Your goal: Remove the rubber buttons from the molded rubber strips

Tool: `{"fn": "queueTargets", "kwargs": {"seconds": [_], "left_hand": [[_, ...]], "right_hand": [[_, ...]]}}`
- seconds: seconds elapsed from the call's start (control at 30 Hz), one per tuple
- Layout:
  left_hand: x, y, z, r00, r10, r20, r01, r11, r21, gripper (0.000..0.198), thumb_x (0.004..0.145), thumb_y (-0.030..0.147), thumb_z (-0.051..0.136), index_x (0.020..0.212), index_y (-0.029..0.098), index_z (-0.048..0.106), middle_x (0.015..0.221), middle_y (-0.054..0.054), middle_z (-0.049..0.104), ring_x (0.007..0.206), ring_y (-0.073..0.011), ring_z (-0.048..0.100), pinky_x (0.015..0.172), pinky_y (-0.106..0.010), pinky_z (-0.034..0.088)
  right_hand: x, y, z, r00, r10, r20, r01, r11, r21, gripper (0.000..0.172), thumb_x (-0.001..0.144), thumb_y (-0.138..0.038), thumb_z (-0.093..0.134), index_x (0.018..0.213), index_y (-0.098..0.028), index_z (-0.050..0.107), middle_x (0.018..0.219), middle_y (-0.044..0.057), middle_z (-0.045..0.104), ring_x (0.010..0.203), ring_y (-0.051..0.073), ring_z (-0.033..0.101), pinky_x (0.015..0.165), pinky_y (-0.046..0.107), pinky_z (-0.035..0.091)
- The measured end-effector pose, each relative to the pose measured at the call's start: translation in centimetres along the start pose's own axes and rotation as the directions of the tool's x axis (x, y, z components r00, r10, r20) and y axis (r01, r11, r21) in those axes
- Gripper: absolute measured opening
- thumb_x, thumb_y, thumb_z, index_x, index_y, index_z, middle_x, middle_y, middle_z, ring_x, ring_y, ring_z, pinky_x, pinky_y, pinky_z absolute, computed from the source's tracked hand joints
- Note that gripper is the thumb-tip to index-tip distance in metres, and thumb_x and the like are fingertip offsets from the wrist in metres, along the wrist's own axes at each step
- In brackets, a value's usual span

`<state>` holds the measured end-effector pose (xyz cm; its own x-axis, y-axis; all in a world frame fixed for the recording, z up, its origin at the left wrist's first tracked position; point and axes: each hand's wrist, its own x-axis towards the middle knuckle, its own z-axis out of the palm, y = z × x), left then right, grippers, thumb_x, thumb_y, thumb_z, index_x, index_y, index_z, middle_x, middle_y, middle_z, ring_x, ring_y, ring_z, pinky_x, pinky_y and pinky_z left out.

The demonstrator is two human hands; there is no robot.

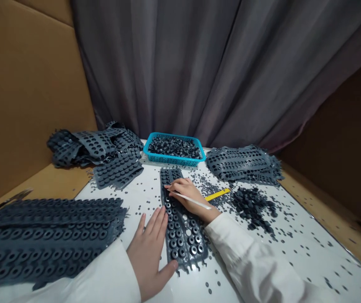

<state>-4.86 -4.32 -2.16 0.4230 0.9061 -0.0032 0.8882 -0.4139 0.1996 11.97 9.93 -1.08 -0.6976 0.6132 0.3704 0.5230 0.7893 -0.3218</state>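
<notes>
A dark grey rubber sheet [185,244] with rows of raised rings lies lengthwise on the white table, with a few holes where rings are gone. My left hand [150,248] is spread flat along the sheet's left edge, its fingertips touching it. Over the sheet's upper part, my right hand [188,195] is closed around a thin white stick [196,202] that slants across the fingers. Its fingertips are down at the rings, and what lies beneath them is hidden. A yellow strip [220,194] sticks out to the right from behind this hand.
Behind stands a blue basket [175,160] full of small dark rubber pieces. Ringed sheets [48,240] are stacked at left. Punched sheets lie in a back-left heap [96,145] and a back-right pile [243,164]. Loose pieces [254,206] and small discs litter the table's right side.
</notes>
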Motion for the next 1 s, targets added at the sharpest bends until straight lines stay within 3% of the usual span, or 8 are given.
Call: {"fn": "queueTargets", "kwargs": {"seconds": [0.1,0.23,0.5,1.0], "left_hand": [[0.0,-0.2,0.4,1.000,0.011,-0.017,-0.010,1.000,0.006,0.078,0.081,0.057,0.041,0.142,0.011,0.024,0.150,-0.010,0.010,0.137,-0.0305,0.006,0.110,-0.052,0.005],[0.2,-0.7,0.9,0.999,0.027,-0.017,-0.027,1.000,0.005,0.079,0.082,0.059,0.039,0.143,0.012,0.022,0.150,-0.010,0.009,0.137,-0.0326,0.005,0.109,-0.055,0.006],[0.1,-1.1,1.1,0.997,0.077,-0.019,-0.077,0.997,0.021,0.081,0.084,0.059,0.034,0.144,0.010,0.013,0.150,-0.011,0.005,0.137,-0.0318,0.004,0.109,-0.054,0.007],[0.1,-1.0,-0.1,0.996,0.062,0.070,-0.059,0.997,-0.053,0.083,0.084,0.063,0.032,0.144,0.009,0.012,0.149,-0.011,0.001,0.137,-0.0323,0.003,0.109,-0.055,0.008]], "right_hand": [[0.1,0.4,-0.2,0.998,0.033,-0.063,-0.031,0.999,0.030,0.007,0.090,-0.026,0.051,0.089,-0.021,0.056,0.106,0.006,0.067,0.099,0.021,0.055,0.084,0.038,0.040],[-0.6,0.5,-0.4,0.985,0.100,-0.139,-0.070,0.976,0.205,0.005,0.090,-0.025,0.050,0.090,-0.022,0.055,0.109,0.007,0.064,0.103,0.020,0.055,0.088,0.038,0.041],[-1.0,-0.2,-0.3,0.994,0.091,-0.065,-0.061,0.928,0.367,0.006,0.089,-0.025,0.051,0.086,-0.021,0.055,0.104,0.007,0.066,0.101,0.020,0.058,0.087,0.038,0.042],[-1.4,-0.3,-0.9,0.995,0.096,-0.031,-0.075,0.912,0.403,0.013,0.089,-0.031,0.051,0.084,-0.021,0.057,0.100,0.005,0.068,0.098,0.019,0.058,0.087,0.039,0.043]]}}
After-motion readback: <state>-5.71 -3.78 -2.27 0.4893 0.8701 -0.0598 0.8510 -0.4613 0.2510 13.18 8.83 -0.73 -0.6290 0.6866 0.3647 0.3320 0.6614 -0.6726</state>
